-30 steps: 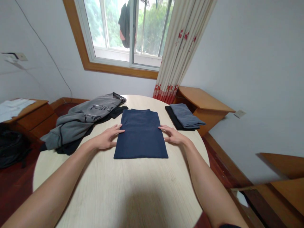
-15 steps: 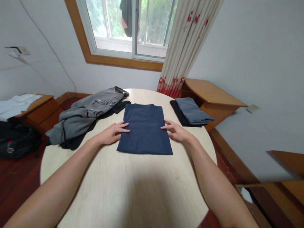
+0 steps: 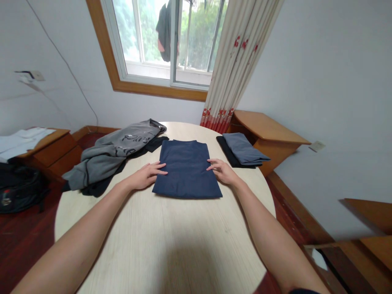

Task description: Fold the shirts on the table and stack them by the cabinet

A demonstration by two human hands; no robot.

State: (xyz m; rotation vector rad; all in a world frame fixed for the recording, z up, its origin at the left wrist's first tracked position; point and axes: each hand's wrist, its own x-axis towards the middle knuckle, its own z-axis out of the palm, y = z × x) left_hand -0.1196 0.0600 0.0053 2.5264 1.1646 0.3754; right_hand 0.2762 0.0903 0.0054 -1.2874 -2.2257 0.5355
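Observation:
A dark navy garment (image 3: 186, 169), folded into a flat rectangle, lies in the middle of the round table. At its left side, my left hand (image 3: 147, 175) is open, its spread fingertips resting on the cloth near the edge. My right hand (image 3: 223, 171) touches the opposite side, fingers apart and slightly bent over the edge. Both palms face down, and neither hand is closed round the fabric. What lies beneath the upper layer of the fold is hidden.
A rumpled grey sweatshirt (image 3: 113, 151) with dark lettering lies over black cloth on the left of the pale table (image 3: 131, 245). Folded grey cloth (image 3: 245, 149) sits on black cloth at the right. Wooden furniture (image 3: 269, 126) stands beyond, by a curtain (image 3: 232, 61).
The camera view has tilted up a little, so the scene sits lower in the picture. Both hands stay at the sides of the navy garment, with the right fingers slightly more bent.

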